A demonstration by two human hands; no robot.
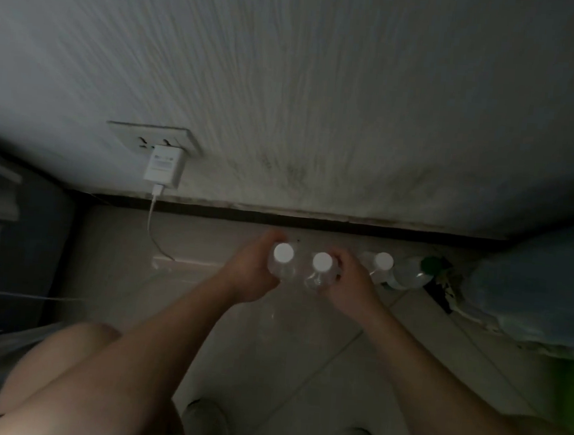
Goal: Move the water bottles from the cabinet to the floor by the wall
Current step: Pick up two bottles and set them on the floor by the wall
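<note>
head view: looks straight down at a pale tiled floor (302, 356) where it meets a streaked white wall (322, 100); the light is dim and the edges are blurred.
left hand (250, 272): fingers (272, 236) curled round the first bottle (283, 253), a clear one with a white cap, held upright close to the dark strip at the foot of the wall.
right hand (352, 287): fingers wrapped round the second bottle (322, 262), also clear, white-capped and upright, just right of the first.
bottle bases: cannot tell whether either one touches the floor.
third bottle (383, 261): white cap, stands on the floor by the wall, just right of the right hand.
green-capped bottle (408, 278): further right, beside the third, tilted.
socket (141, 135): low on the wall at far left, with a white charger (164, 166) plugged in.
cable (151, 220): hangs from the charger down to the floor.
shoes (207, 424): two, at the near edge.
knee (73, 344): bare, near left.
</note>
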